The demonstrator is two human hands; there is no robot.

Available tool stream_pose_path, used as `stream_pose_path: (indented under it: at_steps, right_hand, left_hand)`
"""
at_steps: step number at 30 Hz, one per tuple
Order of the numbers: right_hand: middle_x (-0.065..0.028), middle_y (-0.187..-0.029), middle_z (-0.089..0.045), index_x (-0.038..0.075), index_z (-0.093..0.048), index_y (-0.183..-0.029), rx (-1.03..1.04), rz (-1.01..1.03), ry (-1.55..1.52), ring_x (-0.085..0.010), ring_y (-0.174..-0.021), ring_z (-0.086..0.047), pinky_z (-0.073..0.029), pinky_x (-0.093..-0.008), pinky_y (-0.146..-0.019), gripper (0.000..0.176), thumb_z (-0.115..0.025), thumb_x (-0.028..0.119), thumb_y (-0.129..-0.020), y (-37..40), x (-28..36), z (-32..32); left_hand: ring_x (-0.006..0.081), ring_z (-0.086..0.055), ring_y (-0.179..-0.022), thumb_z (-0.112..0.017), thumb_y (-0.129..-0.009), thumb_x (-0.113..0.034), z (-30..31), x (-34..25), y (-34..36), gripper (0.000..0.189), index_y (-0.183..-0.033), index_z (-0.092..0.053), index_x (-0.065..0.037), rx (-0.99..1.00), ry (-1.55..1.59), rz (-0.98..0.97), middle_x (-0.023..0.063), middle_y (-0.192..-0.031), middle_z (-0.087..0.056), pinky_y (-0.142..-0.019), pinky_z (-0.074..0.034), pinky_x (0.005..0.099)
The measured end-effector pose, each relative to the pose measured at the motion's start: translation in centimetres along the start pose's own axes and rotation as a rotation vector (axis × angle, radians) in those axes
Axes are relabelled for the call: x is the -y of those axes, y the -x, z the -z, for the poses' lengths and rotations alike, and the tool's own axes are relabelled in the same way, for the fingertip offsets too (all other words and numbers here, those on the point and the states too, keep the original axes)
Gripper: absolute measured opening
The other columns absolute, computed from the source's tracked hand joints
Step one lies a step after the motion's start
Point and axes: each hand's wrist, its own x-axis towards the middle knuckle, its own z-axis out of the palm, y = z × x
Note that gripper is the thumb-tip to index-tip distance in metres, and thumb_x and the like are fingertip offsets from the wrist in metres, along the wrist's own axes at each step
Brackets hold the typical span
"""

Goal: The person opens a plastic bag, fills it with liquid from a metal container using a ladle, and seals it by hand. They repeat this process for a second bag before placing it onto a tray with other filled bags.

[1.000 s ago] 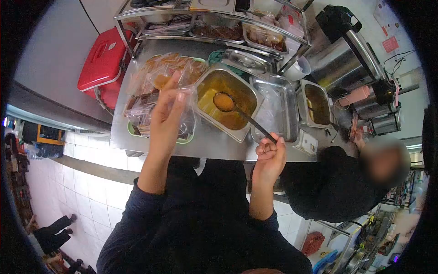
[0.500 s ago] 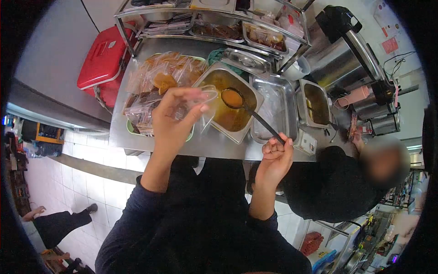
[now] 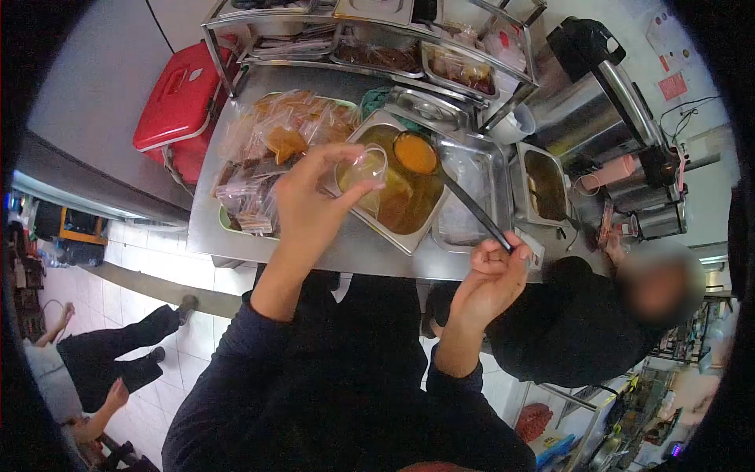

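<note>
My left hand [image 3: 311, 200] pinches a small clear plastic bag [image 3: 368, 169], its mouth held round and spread between thumb and fingers. The bag hangs over the near left side of a rectangular steel pan [image 3: 391, 237] of yellow-brown sauce. My right hand [image 3: 491, 283] grips the end of a black-handled ladle [image 3: 478, 211]. Orange-brown sauce [image 3: 415, 153] fills the ladle's bowl, which is above the pan toward its far right corner. Bag and ladle bowl are apart.
Filled bags [image 3: 287, 130] crowd a green-rimmed tray on the left. Right of the pan are a steel tray [image 3: 464, 240] with clear plastic and another sauce pan [image 3: 543, 185]. A steel shelf [image 3: 314, 59] spans the back. A person in black [image 3: 582, 315] is close on my right.
The ladle, full of sauce, has risen and moved slightly right, my right hand with it. My left hand has shifted a little right with the bag, whose mouth now appears wider.
</note>
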Motion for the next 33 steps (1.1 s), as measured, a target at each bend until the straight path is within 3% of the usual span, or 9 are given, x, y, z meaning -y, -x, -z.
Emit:
stream_pose_path:
  at_steps: [7,10,19,22,28,33]
  right_hand:
    - [-0.0214,-0.083,-0.066,-0.004,-0.057,-0.108,0.197,0.32,0.092,-0.0204,-0.062,-0.059,-0.049,-0.0312,-0.059,0.035,-0.047,0.029,-0.108,-0.4,1.3,-1.2]
    - [-0.0225,-0.084,-0.065,-0.003,-0.057,-0.108,0.317,0.436,0.144,-0.0214,-0.062,-0.06,-0.05,-0.032,-0.059,0.034,-0.048,0.03,-0.107,-0.8,1.2,-1.0]
    - [-0.0224,-0.09,-0.064,-0.002,-0.056,-0.111,0.558,0.648,0.299,-0.0231,-0.067,-0.062,-0.052,-0.0296,-0.053,0.034,-0.049,0.032,-0.106,-1.4,1.6,-0.6]
    - [-0.0197,-0.084,-0.071,-0.001,-0.065,-0.102,0.536,0.721,0.365,-0.0213,-0.062,-0.065,-0.052,-0.0303,-0.062,0.038,-0.052,0.035,-0.105,-1.2,1.5,-0.7]
    - [-0.0187,-0.081,-0.072,0.0,-0.067,-0.097,0.611,0.754,0.42,-0.0223,-0.064,-0.067,-0.051,-0.0303,-0.06,0.04,-0.055,0.037,-0.104,-0.9,1.8,-0.9]
    - [-0.02,-0.084,-0.071,-0.001,-0.062,-0.105,0.53,0.614,0.349,-0.0224,-0.061,-0.065,-0.052,-0.0311,-0.056,0.038,-0.052,0.035,-0.105,-0.4,1.5,-0.5]
  left_hand:
    - [0.0171,-0.068,-0.107,-0.09,-0.07,-0.007,-0.8,-1.9,-0.7,0.069,-0.129,-0.054,-0.005,0.017,0.035,0.105,0.0085,-0.106,-0.072,-0.097,-0.053,0.0336]
    - [0.0181,-0.072,-0.099,-0.091,-0.07,-0.018,-1.1,-1.7,-0.8,0.073,-0.131,-0.052,-0.006,-0.028,0.014,0.049,0.0072,-0.1,-0.075,-0.09,-0.055,0.0312]
    - [0.0191,-0.072,-0.103,-0.092,-0.07,-0.018,-1.1,-0.9,-0.9,0.077,-0.133,-0.048,-0.006,-0.032,0.054,0.033,0.0081,-0.1,-0.075,-0.092,-0.055,0.0319]
    - [0.0192,-0.071,-0.104,-0.092,-0.07,-0.016,-1.0,-1.5,-0.9,0.077,-0.133,-0.048,-0.006,-0.031,0.053,0.047,0.0091,-0.102,-0.075,-0.093,-0.055,0.0322]
    - [0.0203,-0.071,-0.105,-0.091,-0.071,-0.016,-1.1,-1.6,-0.9,0.078,-0.134,-0.048,-0.005,-0.047,0.112,0.055,0.0101,-0.105,-0.074,-0.094,-0.054,0.0336]
    - [0.02,-0.07,-0.107,-0.091,-0.071,-0.015,-1.1,-1.2,-0.9,0.078,-0.134,-0.047,-0.005,-0.025,0.11,0.052,0.0108,-0.109,-0.073,-0.095,-0.054,0.0335]
